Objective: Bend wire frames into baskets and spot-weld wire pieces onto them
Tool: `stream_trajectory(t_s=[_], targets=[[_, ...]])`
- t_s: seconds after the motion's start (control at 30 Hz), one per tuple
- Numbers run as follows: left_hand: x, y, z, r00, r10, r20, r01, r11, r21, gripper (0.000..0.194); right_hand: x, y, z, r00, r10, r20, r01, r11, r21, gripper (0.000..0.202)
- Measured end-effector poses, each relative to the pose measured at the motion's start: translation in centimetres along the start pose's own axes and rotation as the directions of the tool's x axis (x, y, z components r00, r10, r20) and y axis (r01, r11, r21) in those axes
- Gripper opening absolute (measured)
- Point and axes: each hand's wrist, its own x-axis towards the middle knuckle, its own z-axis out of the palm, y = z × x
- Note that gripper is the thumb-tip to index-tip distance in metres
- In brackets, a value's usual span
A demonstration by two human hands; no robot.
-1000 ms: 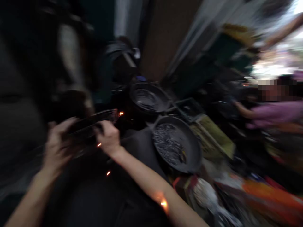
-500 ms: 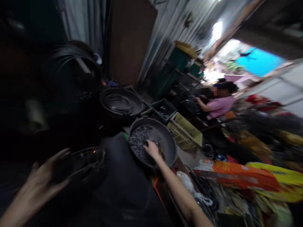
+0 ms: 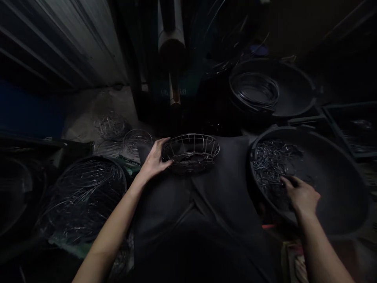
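Observation:
My left hand (image 3: 155, 160) grips the left side of a round wire basket frame (image 3: 193, 151), thumb at the lower ring and fingers at the upper one. The frame sits over my dark-covered lap (image 3: 218, 184), in front of the machine. My right hand (image 3: 302, 195) is inside a wide dark pan (image 3: 338, 188), over a heap of small bent wire pieces (image 3: 272, 161). Its fingers are curled together; something dark shows at them, too dim to name.
A second pan (image 3: 297, 94) behind holds a wire coil (image 3: 256, 92). A dark machine with a pale vertical cylinder (image 3: 172, 43) stands ahead. On the left are a container heaped with long wires (image 3: 88, 188) and a wire ring piece (image 3: 138, 137) on the floor.
My view has swung left, from the room with a seated co-worker to the machine. The left hand still holds the wire frame, and the right hand remains in the pan.

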Motion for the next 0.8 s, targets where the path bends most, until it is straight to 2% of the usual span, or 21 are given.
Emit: stream_trajectory(t_s=[0.07, 0.1, 0.13, 0.23, 0.33, 0.43, 0.5, 0.57, 0.67, 0.8], targets=[[0.3, -0.1, 0.3, 1.000, -0.004, 0.000, 0.004, 1.000, -0.018, 0.073, -1.8, -3.3, -0.9, 0.999, 0.038, 0.004, -0.038, 0.997, 0.066, 0.010], [0.4, -0.1, 0.4, 1.000, -0.011, -0.008, 0.011, 1.000, -0.027, 0.075, -3.0, -5.5, -1.2, 0.999, 0.014, 0.030, -0.018, 0.990, 0.143, 0.013], [0.4, -0.1, 0.5, 1.000, -0.017, -0.022, 0.016, 0.999, -0.038, 0.077, -4.3, -8.0, -1.4, 0.993, -0.072, 0.090, 0.048, 0.968, 0.248, 0.020], [0.5, 0.7, 0.0, 0.997, -0.004, -0.075, 0.001, 0.999, -0.040, 0.081, -8.2, -15.1, -1.5, 0.898, -0.353, 0.261, 0.185, 0.843, 0.506, 0.027], [0.9, 2.3, -1.0, 0.988, 0.131, -0.084, -0.128, 0.991, 0.041, 0.082, -10.8, -20.1, -0.8, 0.798, -0.484, 0.359, 0.151, 0.738, 0.658, 0.028], [1.7, 4.0, -1.8, 0.963, 0.266, -0.047, -0.254, 0.951, 0.174, 0.076, -11.2, -22.9, 0.9, 0.734, -0.525, 0.431, 0.106, 0.716, 0.690, 0.029], [2.1, 4.7, -2.0, 0.954, 0.298, -0.027, -0.278, 0.916, 0.290, 0.068, -10.7, -24.2, 2.3, 0.719, -0.530, 0.449, 0.132, 0.739, 0.661, 0.028], [2.2, 5.0, -1.8, 0.948, 0.318, -0.027, -0.283, 0.877, 0.387, 0.063, -10.2, -25.3, 3.6, 0.748, -0.517, 0.417, 0.192, 0.769, 0.610, 0.026], [2.3, 5.0, -1.7, 0.940, 0.338, -0.042, -0.287, 0.853, 0.436, 0.061, -10.3, -26.5, 4.6, 0.804, -0.523, 0.284, 0.309, 0.774, 0.552, 0.024], [2.5, 4.7, -2.2, 0.940, 0.336, -0.059, -0.287, 0.872, 0.396, 0.061, -11.5, -27.2, 5.1, 0.814, -0.565, 0.136, 0.414, 0.727, 0.548, 0.021]])
